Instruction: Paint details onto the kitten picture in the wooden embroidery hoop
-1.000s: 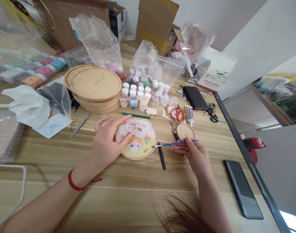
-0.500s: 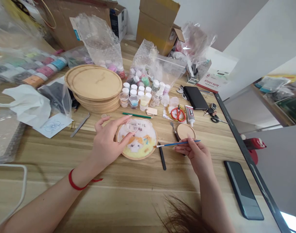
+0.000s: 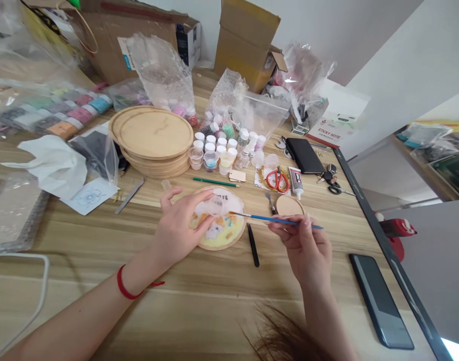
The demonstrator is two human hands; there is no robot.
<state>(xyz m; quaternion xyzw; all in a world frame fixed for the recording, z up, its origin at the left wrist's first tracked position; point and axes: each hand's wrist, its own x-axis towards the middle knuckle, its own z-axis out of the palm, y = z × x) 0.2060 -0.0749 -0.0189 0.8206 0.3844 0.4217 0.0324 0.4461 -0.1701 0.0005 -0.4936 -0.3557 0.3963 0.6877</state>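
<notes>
My left hand pinches a small clear plastic cup between thumb and fingers, above a round wooden disc. White and yellow fill covers the disc, with orange and blue patches and small dark letters; my hand and the cup hide part of it. In my right hand is a thin blue paintbrush, its bristles pointing left, close to the cup's right side. Black tweezers lie between the disc and my right hand. Just beyond that hand are a small round wooden piece and a palette knife.
Stacked wooden plates and several white-lidded jars stand behind the disc. A green pencil, red-handled scissors and a glue tube lie nearer. A phone rests at right, metal tweezers at left.
The brush has moved left and up, bringing its bristles from the disc's right edge to beside the cup. The cup has shifted slightly right and down. The whole view has tilted a little.
</notes>
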